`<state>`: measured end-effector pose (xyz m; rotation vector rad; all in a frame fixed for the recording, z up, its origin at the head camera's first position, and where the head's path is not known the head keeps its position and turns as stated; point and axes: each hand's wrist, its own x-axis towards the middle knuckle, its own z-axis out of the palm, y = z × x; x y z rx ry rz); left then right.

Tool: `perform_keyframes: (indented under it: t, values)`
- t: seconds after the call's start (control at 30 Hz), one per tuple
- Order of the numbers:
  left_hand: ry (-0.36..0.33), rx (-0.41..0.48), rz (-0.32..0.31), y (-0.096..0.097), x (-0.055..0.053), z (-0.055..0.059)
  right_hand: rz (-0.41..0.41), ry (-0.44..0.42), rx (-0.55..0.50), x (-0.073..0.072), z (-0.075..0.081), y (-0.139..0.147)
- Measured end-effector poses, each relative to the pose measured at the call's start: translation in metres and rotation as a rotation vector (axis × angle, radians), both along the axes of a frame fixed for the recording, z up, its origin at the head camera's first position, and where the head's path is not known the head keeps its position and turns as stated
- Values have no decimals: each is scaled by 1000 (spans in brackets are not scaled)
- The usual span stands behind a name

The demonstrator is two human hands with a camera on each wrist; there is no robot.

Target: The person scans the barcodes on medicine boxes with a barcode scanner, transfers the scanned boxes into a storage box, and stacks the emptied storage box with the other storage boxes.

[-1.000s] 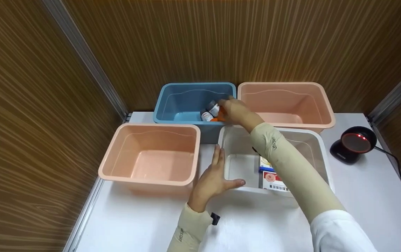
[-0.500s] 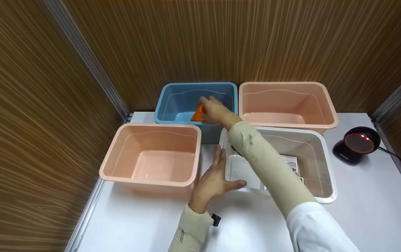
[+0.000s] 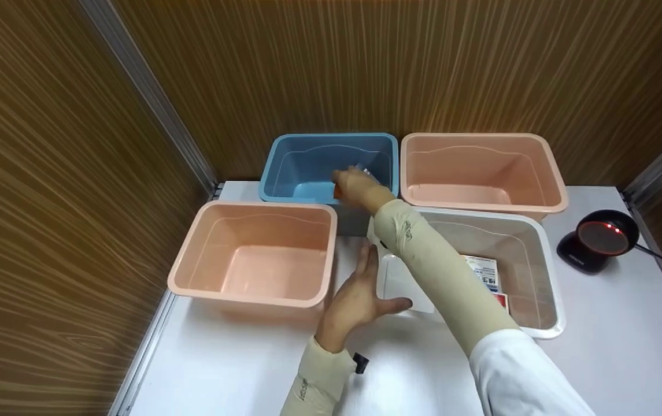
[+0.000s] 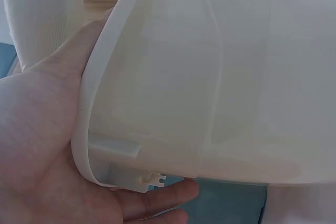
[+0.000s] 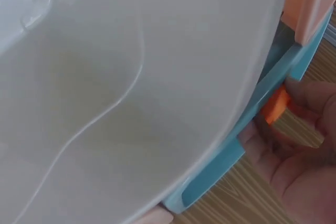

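My right hand (image 3: 359, 188) reaches into the blue bin (image 3: 296, 159) at the back. It pinches an orange object (image 5: 275, 104) between thumb and fingers, seen in the right wrist view; its full shape is hidden by the hand. Beside that hand shows part of a white-labelled bottle (image 3: 366, 171). The left hand (image 3: 354, 303) lies against the near left corner of the white bin (image 3: 549, 283), fingers straight and thumb spread; the left wrist view shows its palm at the rim (image 4: 84, 108). Small printed boxes (image 3: 483, 270) lie in the white bin, partly covered by my right forearm.
A pink bin (image 3: 331, 254) stands at the left and another pink bin (image 3: 556, 185) at the back right. A black desktop scanner (image 3: 588, 248) with red lights and a cable sits at the right. Wood-grain panels (image 3: 331, 69) enclose the table.
My right hand has moved left within the blue bin with the orange object, which is now mostly hidden by the hand. The left hand stays at the white bin's corner.
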<state>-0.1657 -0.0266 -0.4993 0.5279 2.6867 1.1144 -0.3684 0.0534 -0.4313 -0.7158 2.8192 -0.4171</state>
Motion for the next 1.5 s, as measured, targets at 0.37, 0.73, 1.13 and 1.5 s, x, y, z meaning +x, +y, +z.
perform_keyframes:
  t: [0.37, 0.73, 1.13, 1.5]
  values:
    - [-61, -32, -10, 1, -6, -2, -6, 2, -30, 12, 22, 40]
    - [-77, -34, 39, -3, -9, -3, 85, 63, -259, 61, 43, 119]
    - [-49, -39, 24, -6, -10, -3, 150, 174, -382, 94, 3, 161]
    - [-69, -37, 41, -6, -9, -2, 123, -144, 92, 95, -59, 164]
